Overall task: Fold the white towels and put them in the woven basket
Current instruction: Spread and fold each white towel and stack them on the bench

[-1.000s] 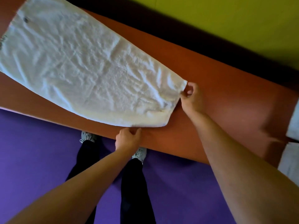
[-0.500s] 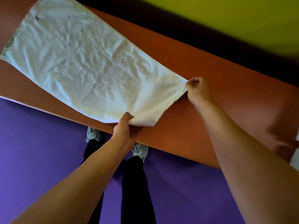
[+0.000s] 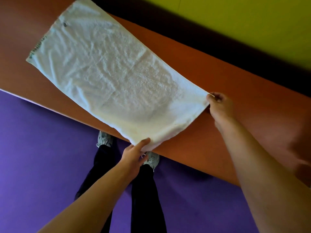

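Head view shows the white towel (image 3: 107, 76) spread flat and lengthwise on the orange-brown table (image 3: 235, 78), its far short edge with a line of dark lettering toward the upper left and its near short edge at the table's front edge. Compared with half a second ago, the near end looks lifted slightly more off the surface and drawn taut between the two corners, and more of the towel's far end is in view; a second ago both hands were low at the corners with the cloth lying slack on the wood. The left hand (image 3: 134, 153) now sits at the front corner, over the table's edge, thumb on top of the cloth and the other fingers tucked beneath it, pinching that corner. The right hand (image 3: 218, 103) holds the other near corner farther along the table, fingers curled in and pinched on the hem, with the towel's edge running straight from one grip to the other. Cloth sags a little between the two hands while the rest lies wrinkled on the tabletop. Below the table the person's dark trousers (image 3: 143, 190) and grey shoes (image 3: 104, 139) stand on a purple floor (image 3: 42, 157), and a yellow-green wall (image 3: 244, 22) runs behind the table.
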`<state>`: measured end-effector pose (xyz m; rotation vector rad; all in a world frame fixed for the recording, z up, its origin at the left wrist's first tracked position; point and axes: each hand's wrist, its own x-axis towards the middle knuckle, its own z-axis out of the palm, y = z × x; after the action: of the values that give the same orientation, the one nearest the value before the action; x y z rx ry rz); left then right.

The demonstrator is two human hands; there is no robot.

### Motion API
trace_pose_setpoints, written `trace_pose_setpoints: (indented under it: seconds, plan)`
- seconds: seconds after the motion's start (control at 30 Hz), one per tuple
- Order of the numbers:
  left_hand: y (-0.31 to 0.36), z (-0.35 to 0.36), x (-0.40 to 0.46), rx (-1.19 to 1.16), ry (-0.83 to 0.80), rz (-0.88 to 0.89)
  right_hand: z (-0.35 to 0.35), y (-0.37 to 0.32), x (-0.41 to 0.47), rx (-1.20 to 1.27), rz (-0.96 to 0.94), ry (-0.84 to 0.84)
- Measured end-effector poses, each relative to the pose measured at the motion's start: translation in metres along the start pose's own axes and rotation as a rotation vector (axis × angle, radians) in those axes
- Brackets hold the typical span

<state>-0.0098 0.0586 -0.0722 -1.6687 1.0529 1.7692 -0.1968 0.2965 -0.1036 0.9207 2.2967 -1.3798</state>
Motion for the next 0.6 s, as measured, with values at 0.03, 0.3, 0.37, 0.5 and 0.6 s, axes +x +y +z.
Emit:
trace_pose_setpoints:
  seconds: [0.03,0.3,0.37,0.5,0.6]
  plan:
    - [-0.005,-0.007,-0.003,0.019,0.028,0.017,0.000,-0.001,-0.002,0.002,-0.013,0.008]
    - [-0.009,-0.035,-0.028,0.003,0.230,0.117,0.017,-0.035,-0.030,0.030,-0.128,0.040]
    - [0.004,-0.035,-0.039,-0.053,0.280,0.135,0.026,-0.050,-0.038,0.075,-0.150,0.026]
    - [0.045,-0.046,-0.067,-0.190,0.261,0.245,0.054,-0.094,-0.049,0.171,-0.191,-0.036]
    - [0.085,-0.059,-0.078,-0.335,0.124,0.242,0.083,-0.134,-0.053,0.215,-0.155,-0.074]
